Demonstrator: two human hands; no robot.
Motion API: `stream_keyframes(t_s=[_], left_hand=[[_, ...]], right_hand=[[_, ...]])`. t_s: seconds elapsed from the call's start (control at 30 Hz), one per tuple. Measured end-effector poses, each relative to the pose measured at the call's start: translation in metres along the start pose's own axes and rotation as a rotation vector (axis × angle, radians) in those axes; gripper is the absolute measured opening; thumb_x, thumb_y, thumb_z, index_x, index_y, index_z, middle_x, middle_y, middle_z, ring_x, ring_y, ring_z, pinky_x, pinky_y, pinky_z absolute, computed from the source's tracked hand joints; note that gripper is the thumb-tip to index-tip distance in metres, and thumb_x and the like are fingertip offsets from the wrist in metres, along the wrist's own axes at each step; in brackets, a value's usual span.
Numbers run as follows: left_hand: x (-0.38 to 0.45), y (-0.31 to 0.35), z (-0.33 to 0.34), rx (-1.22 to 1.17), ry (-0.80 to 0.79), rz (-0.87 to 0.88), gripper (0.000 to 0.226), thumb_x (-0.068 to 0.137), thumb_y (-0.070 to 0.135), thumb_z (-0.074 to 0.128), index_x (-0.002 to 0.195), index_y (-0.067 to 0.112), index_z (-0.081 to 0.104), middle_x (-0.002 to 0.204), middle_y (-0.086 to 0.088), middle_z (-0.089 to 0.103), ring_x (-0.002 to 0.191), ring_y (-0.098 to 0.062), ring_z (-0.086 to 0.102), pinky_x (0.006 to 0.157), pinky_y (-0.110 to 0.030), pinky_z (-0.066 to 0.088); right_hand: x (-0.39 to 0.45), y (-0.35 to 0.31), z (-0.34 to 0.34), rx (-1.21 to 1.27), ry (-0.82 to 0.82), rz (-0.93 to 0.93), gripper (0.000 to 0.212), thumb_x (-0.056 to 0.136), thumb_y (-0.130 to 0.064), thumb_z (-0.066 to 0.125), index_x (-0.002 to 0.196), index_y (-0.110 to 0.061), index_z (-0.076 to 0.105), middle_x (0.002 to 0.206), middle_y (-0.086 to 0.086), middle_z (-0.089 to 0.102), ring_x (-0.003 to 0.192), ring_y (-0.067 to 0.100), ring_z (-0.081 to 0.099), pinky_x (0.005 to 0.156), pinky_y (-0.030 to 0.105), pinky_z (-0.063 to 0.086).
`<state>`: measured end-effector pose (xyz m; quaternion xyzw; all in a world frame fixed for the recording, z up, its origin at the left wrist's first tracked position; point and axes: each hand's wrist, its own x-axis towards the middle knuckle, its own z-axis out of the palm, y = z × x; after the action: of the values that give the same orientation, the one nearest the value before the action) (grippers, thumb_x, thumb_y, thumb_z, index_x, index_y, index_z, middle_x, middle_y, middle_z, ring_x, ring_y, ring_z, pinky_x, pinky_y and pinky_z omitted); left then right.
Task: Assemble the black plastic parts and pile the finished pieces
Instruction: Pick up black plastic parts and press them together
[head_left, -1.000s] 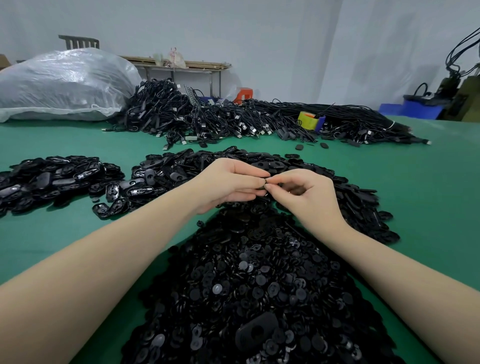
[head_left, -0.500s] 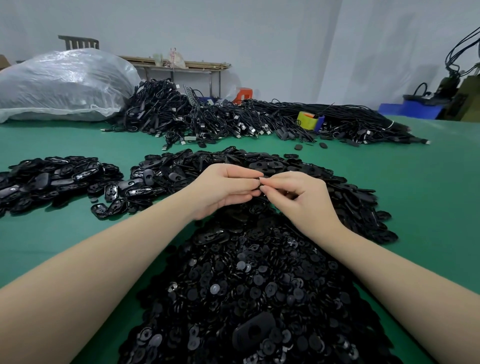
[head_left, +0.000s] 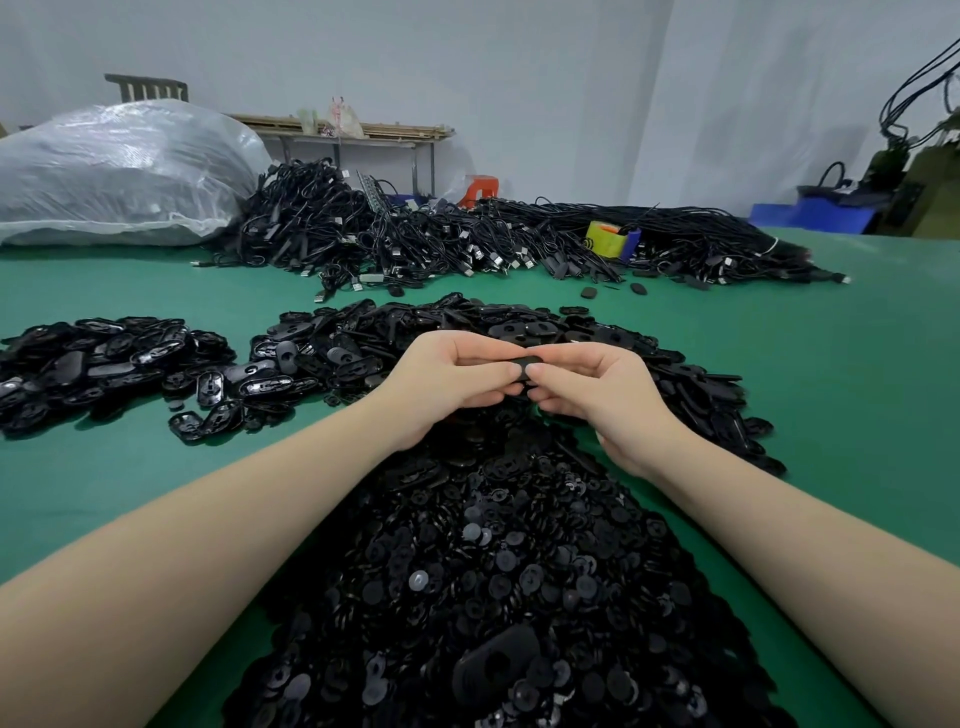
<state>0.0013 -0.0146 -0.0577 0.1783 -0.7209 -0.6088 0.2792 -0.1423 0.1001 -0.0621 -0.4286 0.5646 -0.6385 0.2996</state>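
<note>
black part (head_left: 525, 365) between curled fingers (head_left: 488, 370)

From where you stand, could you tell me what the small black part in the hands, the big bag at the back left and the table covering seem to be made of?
Black part, pinched between left hand and right hand: probably moulded plastic, smooth with a dull sheen.
Big bag: thin translucent plastic film, crinkled and glossy with white highlights.
Table covering: flat matt green sheet, perhaps rubber or felt; the look leaves it open.
</note>
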Motion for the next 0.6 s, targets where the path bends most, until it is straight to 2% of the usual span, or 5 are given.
stream_keyframes(t_s=[0.33,0.6], left_hand=[[0.0004,-0.0018,-0.0014,0.013,-0.026,0.020,0.030,0.090,0.009,0.069,0.087,0.037,0.080,0.094,0.000,0.078,0.089,-0.011,0.074,0.072,-0.018,0.055],[-0.0015,-0.0005,-0.0010,0.039,-0.039,0.049,0.032,0.090,0.008,0.069,0.089,0.037,0.080,0.093,-0.001,0.078,0.090,-0.012,0.074,0.073,-0.017,0.055]], right_hand=[[0.0006,-0.0005,-0.0022,-0.010,-0.025,0.029,0.016,0.086,-0.003,0.071,0.102,-0.008,0.074,0.078,0.005,0.075,0.069,0.011,0.070,0.064,0.020,0.055],[0.0010,0.0015,-0.0009,-0.066,0.016,0.012,0.014,0.085,-0.002,0.072,0.098,-0.002,0.072,0.076,0.010,0.073,0.067,0.013,0.069,0.065,0.021,0.056]])
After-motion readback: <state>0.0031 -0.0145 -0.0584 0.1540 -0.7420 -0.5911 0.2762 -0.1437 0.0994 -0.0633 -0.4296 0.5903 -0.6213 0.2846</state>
